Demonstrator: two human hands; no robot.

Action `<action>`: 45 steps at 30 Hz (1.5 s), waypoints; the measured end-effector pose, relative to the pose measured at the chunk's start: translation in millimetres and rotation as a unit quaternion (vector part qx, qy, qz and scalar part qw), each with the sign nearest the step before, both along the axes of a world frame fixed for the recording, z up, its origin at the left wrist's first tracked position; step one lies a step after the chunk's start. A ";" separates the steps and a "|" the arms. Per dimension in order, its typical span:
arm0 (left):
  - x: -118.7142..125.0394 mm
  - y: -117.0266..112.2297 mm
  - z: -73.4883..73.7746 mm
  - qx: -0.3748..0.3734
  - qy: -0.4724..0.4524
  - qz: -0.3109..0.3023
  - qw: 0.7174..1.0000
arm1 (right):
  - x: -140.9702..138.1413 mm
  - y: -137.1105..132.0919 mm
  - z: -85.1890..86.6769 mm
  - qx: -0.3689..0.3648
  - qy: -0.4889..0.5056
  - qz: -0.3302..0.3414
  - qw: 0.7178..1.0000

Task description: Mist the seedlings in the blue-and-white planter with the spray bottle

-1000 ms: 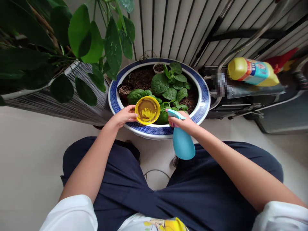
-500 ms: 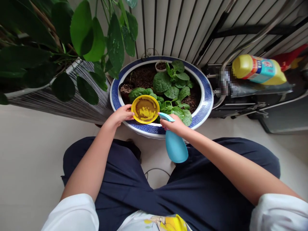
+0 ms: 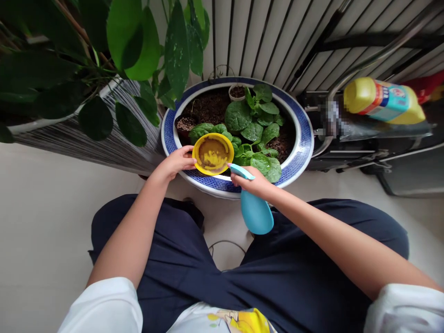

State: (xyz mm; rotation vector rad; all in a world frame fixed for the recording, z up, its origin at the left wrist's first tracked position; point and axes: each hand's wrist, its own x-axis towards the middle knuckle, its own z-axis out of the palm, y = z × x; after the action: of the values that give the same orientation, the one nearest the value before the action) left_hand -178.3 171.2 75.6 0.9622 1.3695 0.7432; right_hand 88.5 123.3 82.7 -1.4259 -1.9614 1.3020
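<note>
My left hand [image 3: 175,163] holds a yellow saucer [image 3: 212,153] by its left rim, tilted over the near edge of a big round planter [image 3: 301,138] with a blue-patterned rim. Brown dirt stains the saucer's inside. My right hand [image 3: 255,181] grips a light blue spray bottle [image 3: 255,212] by its neck, the nozzle pointing left at the saucer, almost touching its right rim. Leafy green plants [image 3: 255,132] grow in the dark soil of the planter.
A tall plant with large dark leaves [image 3: 138,51] stands at left in a ribbed white pot [image 3: 104,143]. A yellow bottle [image 3: 381,99] lies on a dark rack at right. Slatted wall behind. My legs in dark trousers are spread on a pale floor.
The spray bottle moved left from beside the planter's rim until its nozzle reached the saucer. The saucer stayed over the planter's near edge in my left hand.
</note>
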 end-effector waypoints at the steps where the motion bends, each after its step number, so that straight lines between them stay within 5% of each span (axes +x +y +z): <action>1: 0.2 -0.1 0.9 0.001 0.001 -0.001 1.000 | -0.3 -0.1 -1.9 -0.013 0.003 -0.007 1.000; 8: 3.0 -0.3 4.9 0.028 0.008 -0.009 1.000 | 3.8 0.5 -9.0 -0.023 0.027 -0.026 0.999; 12: 3.5 -1.1 3.3 0.115 0.024 -0.007 0.993 | 9.1 0.0 -6.7 -0.014 0.055 -0.012 0.998; 21: 14.8 2.2 6.0 0.257 0.008 0.193 0.947 | 11.3 -3.4 -4.8 -0.022 0.072 -0.002 0.997; 36: 20.4 8.8 -10.8 0.242 0.058 0.207 0.946 | 14.1 -5.4 -6.4 -0.017 0.049 0.010 0.999; 45: 25.4 15.4 10.6 0.154 -0.070 0.203 0.965 | 16.9 -5.6 -0.8 0.010 0.061 0.044 0.997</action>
State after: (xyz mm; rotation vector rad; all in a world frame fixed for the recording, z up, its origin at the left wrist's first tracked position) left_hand -152.8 186.5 86.2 0.8539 1.3652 1.3409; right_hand 105.4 117.7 81.9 -1.2331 -1.9692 1.3708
